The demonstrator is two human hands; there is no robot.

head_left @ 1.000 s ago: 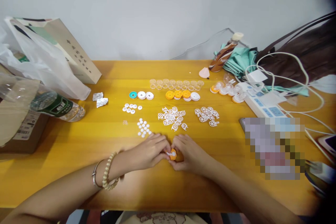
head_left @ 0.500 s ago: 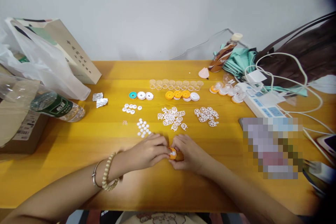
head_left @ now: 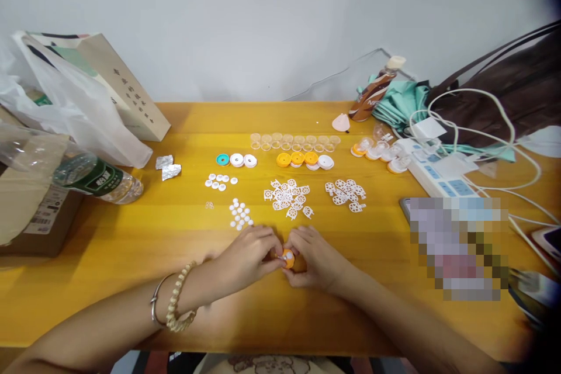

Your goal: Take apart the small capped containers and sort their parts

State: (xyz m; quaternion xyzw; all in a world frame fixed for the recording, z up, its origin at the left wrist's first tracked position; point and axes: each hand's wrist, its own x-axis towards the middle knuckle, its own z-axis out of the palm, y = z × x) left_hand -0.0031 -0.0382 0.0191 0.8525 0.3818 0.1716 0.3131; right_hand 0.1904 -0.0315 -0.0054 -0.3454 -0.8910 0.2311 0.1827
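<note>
Both hands meet around a small round orange piece (head_left: 288,259) with a white part in its middle, low over the table near its front. My right hand (head_left: 313,254) grips it from the right between thumb and fingers. From the left, the thumb and fingertips of my left hand (head_left: 256,251) press together at the white part; whether they pinch a separate piece is hidden. Just beyond lie small white discs (head_left: 240,213), white spoked pieces (head_left: 288,196) in a pile and a smaller pile of like pieces (head_left: 346,191).
Farther back are larger white discs (head_left: 221,180), orange caps (head_left: 298,158), a teal cap (head_left: 222,159) and a row of clear cups (head_left: 295,141). A water bottle (head_left: 99,178) and box stand left; a power strip (head_left: 442,175), cables and a phone (head_left: 405,207) lie right.
My left fingertips have shifted slightly on the white part and the left wrist has dropped a little. The orange piece stays between the hands, turned slightly.
</note>
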